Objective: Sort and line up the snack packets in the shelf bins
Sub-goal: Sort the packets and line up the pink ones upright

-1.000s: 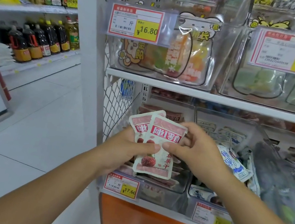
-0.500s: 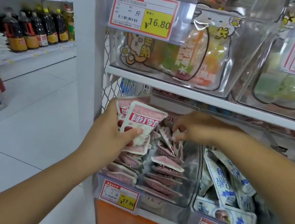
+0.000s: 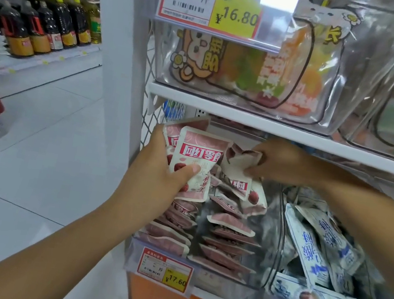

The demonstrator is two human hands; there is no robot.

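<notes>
My left hand (image 3: 160,169) grips a small stack of pink-and-white snack packets (image 3: 197,154), held upright at the left edge of the clear lower bin (image 3: 264,240). My right hand (image 3: 278,161) reaches into the back of that bin and pinches the top of another pink packet (image 3: 239,163), lifted above the pile. More pink packets (image 3: 225,236) lie stacked flat in the bin below. The neighbouring bin holds blue-and-white packets (image 3: 321,245) lying at loose angles.
The white shelf board (image 3: 249,117) sits just above my hands, carrying clear bins of larger cartoon-printed bags (image 3: 243,73). Price tags (image 3: 165,270) hang on the bin fronts. A white pillar (image 3: 120,56) stands left; a sauce-bottle shelf (image 3: 41,24) lies across the aisle.
The view has closed in on the lower bin. My left hand kept its stack of pink packets. My right hand left the stack, went deeper into the bin and lifted another pink packet.
</notes>
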